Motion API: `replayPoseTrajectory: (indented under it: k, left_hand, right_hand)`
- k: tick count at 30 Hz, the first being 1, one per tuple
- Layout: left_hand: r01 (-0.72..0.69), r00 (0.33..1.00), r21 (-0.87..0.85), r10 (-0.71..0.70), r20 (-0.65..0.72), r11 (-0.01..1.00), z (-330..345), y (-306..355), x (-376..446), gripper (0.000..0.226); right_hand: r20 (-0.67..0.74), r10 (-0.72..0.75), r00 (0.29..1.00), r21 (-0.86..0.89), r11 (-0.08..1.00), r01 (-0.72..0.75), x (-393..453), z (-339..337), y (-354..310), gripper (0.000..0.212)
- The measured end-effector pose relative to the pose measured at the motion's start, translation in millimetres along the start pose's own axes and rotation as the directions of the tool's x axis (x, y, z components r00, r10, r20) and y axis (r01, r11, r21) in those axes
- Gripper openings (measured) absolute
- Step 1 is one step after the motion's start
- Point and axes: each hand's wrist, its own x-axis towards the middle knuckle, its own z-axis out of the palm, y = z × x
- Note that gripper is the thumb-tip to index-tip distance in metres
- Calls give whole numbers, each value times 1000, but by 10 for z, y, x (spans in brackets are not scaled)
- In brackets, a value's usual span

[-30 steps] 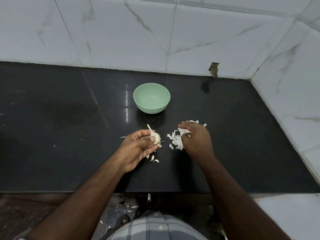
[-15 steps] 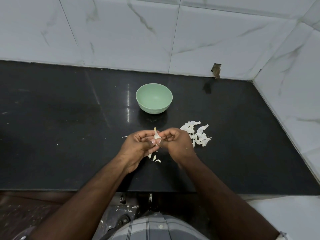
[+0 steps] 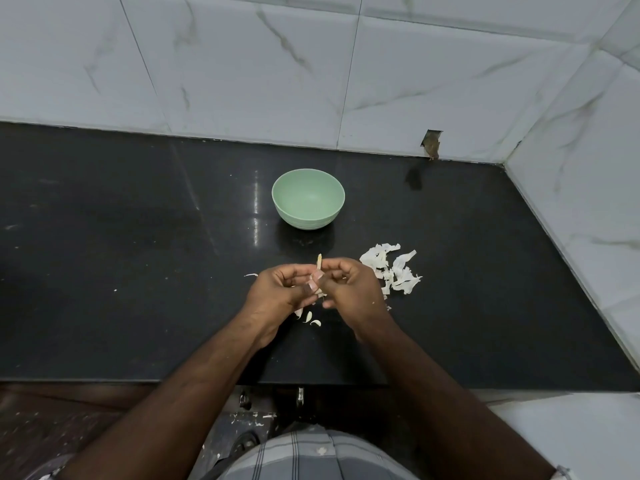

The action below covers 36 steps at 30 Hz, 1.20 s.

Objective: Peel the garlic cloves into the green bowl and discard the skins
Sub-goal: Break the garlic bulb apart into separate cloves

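A garlic bulb (image 3: 319, 271) with a pale upright stem is pinched between both hands above the black counter. My left hand (image 3: 280, 291) grips it from the left, and my right hand (image 3: 349, 289) closes its fingers on it from the right; most of the bulb is hidden by fingers. The green bowl (image 3: 308, 198) stands behind the hands and looks empty. A heap of white garlic skins (image 3: 393, 271) lies just right of my right hand. A few loose cloves (image 3: 309, 318) lie on the counter under my hands.
The black counter (image 3: 138, 271) meets white marble-pattern wall tiles at the back and on the right. A small hole in the wall (image 3: 432, 147) is at the back right. The counter's front edge runs below my forearms.
My right hand left the skin heap and came left to join my left hand on the garlic bulb. The skins now lie uncovered on the counter.
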Motion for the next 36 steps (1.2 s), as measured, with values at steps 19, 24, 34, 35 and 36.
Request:
replayPoseTrajectory:
  k: [19,24,34,35,36]
  left_hand:
    - [-16,993,2,16,-120,1000,2,21,-2,12]
    - [43,996,-102,-51,-73,994,-29,44,-13,15]
    - [119,993,-142,-118,15,983,-6,66,-20,27]
    - [118,993,-141,-116,22,983,1,66,-19,28]
    - [114,993,-138,-110,37,984,11,69,-23,29]
  right_hand:
    - [-90,-4,996,-29,1000,1,33,-12,99,19]
    - [-84,-2,996,-36,999,-1,63,-161,69,28]
    - [-85,-276,957,-649,744,157,126,-588,-67,30]
    - [-82,-274,958,-576,798,179,83,-510,-94,26]
    - [-52,-220,974,-485,858,168,41,-423,-119,25]
